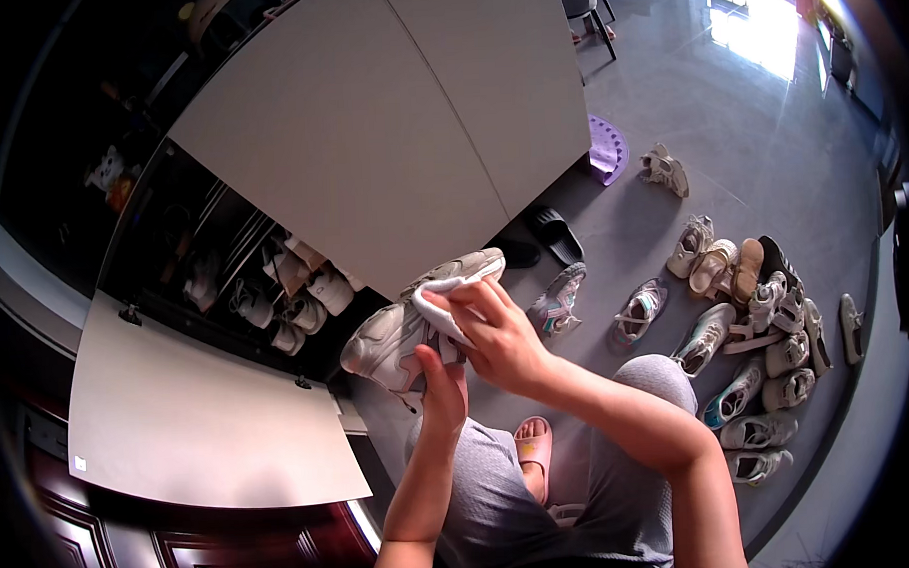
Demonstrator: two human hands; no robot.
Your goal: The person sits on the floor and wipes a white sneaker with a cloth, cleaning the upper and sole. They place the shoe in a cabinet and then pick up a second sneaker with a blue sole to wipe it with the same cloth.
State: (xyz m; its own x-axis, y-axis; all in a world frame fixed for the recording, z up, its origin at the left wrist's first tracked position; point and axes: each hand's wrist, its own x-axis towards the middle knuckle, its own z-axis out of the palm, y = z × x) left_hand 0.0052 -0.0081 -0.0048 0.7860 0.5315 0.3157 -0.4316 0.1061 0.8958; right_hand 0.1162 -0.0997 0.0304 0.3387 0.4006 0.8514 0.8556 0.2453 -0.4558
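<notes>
In my left hand (445, 389) is a light grey and white sneaker (385, 346), held tilted in front of my knees with part of its sole showing. My right hand (505, 338) grips a folded white cloth (442, 303) and presses it against the side of the shoe. My fingers and the cloth hide the middle of the sneaker. A lace end hangs down below it. Beneath the hands, a foot in a pink slipper (535, 443) rests on the floor between my grey trouser legs.
A cabinet (389, 121) with an opened door panel (211, 413) stands at left, with several shoes (305, 297) on its racks. Many shoes (768, 348) crowd the grey floor at right. Nearer lie single sneakers (639, 311) and a black slide (556, 235). A chair (586, 5) stands farther back.
</notes>
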